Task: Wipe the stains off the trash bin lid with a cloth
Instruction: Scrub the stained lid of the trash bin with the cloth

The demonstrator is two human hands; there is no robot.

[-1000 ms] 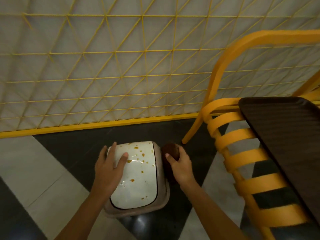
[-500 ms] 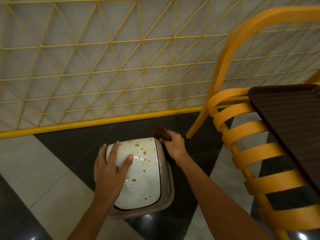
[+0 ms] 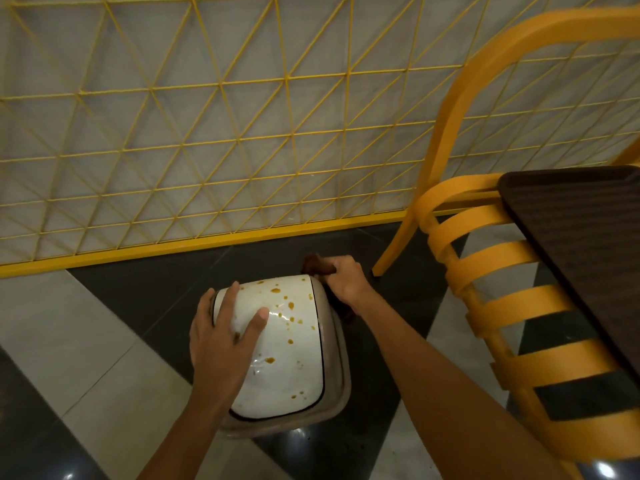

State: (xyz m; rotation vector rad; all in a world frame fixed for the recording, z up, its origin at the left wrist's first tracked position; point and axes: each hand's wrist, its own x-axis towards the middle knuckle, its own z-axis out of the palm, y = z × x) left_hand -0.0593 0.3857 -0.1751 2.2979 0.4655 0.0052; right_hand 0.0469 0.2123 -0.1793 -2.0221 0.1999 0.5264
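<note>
Resting flat on the white trash bin lid [image 3: 287,358], the left hand [image 3: 221,337] has its fingers straight and spread. Its grip is open and holds nothing. It covers the near left part of the lid.

The lid sits on a gray-brown trash bin [image 3: 337,368]. The bin stands on a floor [image 3: 86,341] of dark and light tiles. Small orange-brown stains [image 3: 275,290] dot the lid. Most are on the far and right side, and a few are by the near edge.

The right hand [image 3: 346,282] is at the far right corner of the bin, just past the lid. Its fingers are curled tight round a dark brown cloth [image 3: 317,265], so its grip is closed on the cloth. A bit of the cloth sticks out on the far side of the fist. More dark cloth seems to hang down by the bin's right side. I cannot tell if the cloth touches the lid.

To the right stands a yellow chair [image 3: 485,306] with curved slats. A dark counter [image 3: 588,254] is at the right edge. Behind the bin is a yellow wire fence [image 3: 207,133] on a pale wall.
</note>
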